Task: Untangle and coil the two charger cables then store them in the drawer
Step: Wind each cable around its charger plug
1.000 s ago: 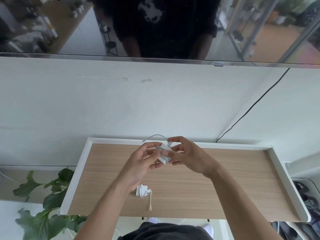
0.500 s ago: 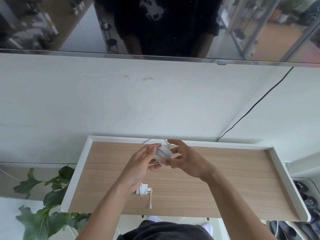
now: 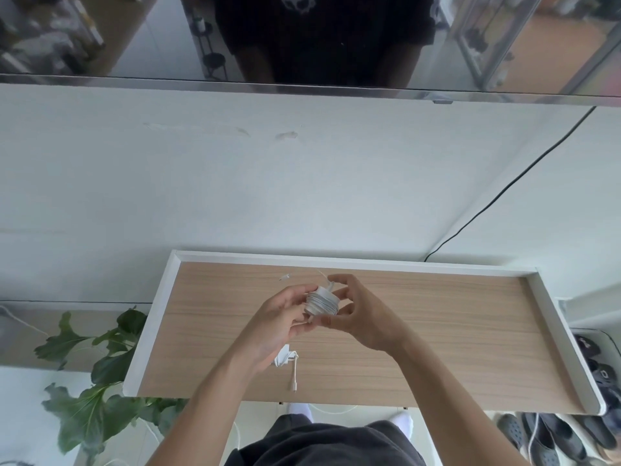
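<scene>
L hand (image 3: 279,317) and R hand (image 3: 363,317) hold the coil (image 3: 322,301) up over mid drawer (image 3: 151,324), nearer the back rim. L fingers curl round it from the L. R thumb + fingertips pinch it from the R, fingers bent. A loose end (image 3: 285,276) sticks out behind, toward the back rim. The 2nd cable (image 3: 285,359) lies bunched on the drawer floor near the front edge, partly under the L wrist, plug toward that edge. Any print on the cables is too small to read. Raised white rim on L, back and R; broad wood floor shows R of the hands. Black cord (image 3: 504,190) crosses the wall at R. Plant (image 3: 100,364) is at L, shoes (image 3: 598,375) at R.
</scene>
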`<state>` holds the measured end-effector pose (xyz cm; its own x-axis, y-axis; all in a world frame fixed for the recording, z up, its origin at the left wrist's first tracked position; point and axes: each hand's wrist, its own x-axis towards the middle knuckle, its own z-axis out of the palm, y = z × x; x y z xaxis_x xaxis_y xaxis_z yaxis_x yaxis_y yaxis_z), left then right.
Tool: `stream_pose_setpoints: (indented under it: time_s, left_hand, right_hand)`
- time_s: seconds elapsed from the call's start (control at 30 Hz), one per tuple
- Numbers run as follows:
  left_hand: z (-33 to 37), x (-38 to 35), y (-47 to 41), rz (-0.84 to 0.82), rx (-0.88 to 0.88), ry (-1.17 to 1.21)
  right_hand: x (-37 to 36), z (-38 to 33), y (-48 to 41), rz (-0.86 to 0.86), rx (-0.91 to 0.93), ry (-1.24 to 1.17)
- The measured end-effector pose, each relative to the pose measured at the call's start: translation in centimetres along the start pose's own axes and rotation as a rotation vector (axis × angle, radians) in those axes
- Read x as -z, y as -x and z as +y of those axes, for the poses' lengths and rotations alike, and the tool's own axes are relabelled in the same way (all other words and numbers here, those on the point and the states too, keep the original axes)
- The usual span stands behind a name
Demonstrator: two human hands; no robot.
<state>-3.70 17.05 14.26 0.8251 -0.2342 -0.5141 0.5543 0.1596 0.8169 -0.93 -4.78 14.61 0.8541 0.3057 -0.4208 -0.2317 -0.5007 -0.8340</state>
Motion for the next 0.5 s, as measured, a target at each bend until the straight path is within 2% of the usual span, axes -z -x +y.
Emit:
stream_pose_setpoints:
  time_s: [0.17, 0.5]
  left_hand:
    - [-1.6, 0.7, -0.6, -0.025, 0.015, -0.069]
    - [-8.6, 1.4, -6.9, 0.124, 0.081, -0.334]
  right_hand:
    - [-0.3, 2.3, -0.4, -0.012, -0.04, -0.035]
    - [-2.8, 10.0, -4.0, -0.002, -0.195, -0.16]
